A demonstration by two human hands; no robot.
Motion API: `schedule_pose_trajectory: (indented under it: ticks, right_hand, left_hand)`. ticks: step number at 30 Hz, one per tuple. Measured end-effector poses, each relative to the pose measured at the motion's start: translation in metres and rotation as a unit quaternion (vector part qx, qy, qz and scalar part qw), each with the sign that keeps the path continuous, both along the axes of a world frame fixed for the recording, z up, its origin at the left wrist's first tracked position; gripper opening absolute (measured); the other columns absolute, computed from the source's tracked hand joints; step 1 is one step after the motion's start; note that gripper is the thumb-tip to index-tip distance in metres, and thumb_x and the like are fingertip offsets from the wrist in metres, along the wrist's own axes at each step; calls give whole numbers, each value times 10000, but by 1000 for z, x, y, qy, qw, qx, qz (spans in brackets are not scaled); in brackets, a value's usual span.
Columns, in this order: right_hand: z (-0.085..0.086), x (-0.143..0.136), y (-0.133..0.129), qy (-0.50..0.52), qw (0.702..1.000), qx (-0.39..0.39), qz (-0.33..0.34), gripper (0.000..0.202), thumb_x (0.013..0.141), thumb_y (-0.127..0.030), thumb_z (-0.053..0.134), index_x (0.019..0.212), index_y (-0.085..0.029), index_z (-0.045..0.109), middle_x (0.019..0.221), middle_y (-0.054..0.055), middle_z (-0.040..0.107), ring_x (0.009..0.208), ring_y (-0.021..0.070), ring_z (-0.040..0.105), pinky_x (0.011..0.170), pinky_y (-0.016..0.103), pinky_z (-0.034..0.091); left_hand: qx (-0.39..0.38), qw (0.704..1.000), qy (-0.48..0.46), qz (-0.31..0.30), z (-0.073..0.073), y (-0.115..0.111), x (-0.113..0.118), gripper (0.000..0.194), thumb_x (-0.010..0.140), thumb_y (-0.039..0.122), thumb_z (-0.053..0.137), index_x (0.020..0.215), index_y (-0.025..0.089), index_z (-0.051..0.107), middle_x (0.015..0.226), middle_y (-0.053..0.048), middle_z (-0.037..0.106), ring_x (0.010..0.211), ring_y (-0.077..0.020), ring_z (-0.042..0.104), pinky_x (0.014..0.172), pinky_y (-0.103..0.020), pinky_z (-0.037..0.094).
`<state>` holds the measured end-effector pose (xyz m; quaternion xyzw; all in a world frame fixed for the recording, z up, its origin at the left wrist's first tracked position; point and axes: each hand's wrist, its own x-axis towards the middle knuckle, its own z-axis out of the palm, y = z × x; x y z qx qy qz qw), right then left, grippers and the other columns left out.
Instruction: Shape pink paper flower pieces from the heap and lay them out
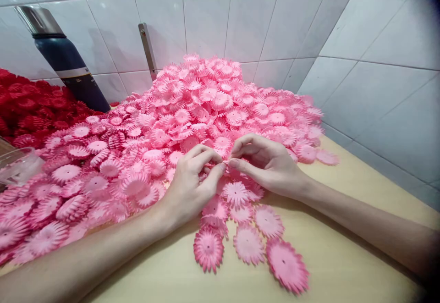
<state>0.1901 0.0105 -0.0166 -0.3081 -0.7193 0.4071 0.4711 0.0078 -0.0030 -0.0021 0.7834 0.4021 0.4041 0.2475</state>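
My left hand [195, 184] and my right hand [266, 161] meet fingertip to fingertip in front of a large heap of pink artificial flower petal pieces [206, 96]. Thumb and forefinger are pinched together on each hand. A sliver of a pink flower petal piece [226, 161] shows between the fingertips; the rest of it is hidden by the fingers. Just below the hands, several round, fringed petal pieces [248, 243] lie loose on the pale tabletop [165, 266]. Some have a small dark hole at the centre.
A dark blue bottle [74, 62] with a steel cap stands behind the heap at left, beside a pile of red petal pieces [30, 106]. Clear plastic [20, 165] sits at the left edge. Tiled walls [213, 19] close off the back and right; a metal bracket [147, 48] is fixed there.
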Motion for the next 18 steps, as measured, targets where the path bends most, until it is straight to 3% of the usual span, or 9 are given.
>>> schedule_pose_trajectory:
  ticks: [4,9,13,18]
  right_hand:
    - [0,1,4,19,999,-29,-35,214,763,-304,756,850,-217,581,765,-7,609,691,131,620,617,256,511]
    - [0,5,7,28,994,-38,-100,221,758,-318,763,827,-217,580,656,-33,581,552,90,528,490,214,428]
    - [0,4,3,11,998,-31,-54,222,742,-275,777,867,-228,599,770,-16,621,689,123,638,602,234,512]
    - [0,1,-1,-5,999,-27,-24,193,767,-251,749,891,-231,602,834,0,663,746,143,688,667,253,557]
  left_hand:
    - [7,999,-49,24,-2,-1,0,115,850,132,576,747,150,623,880,-40,571,838,-132,571,705,-229,475]
    - [-15,997,-63,40,-4,0,-1,169,895,152,505,736,159,561,820,-16,576,717,-114,550,636,-234,463]
    - [-12,999,-34,14,-3,1,-2,122,877,229,592,790,151,624,831,-27,606,747,-117,578,623,-214,463]
    - [19,1000,1,9,-6,3,-2,91,876,151,588,795,153,629,850,-32,612,788,-124,578,708,-240,465]
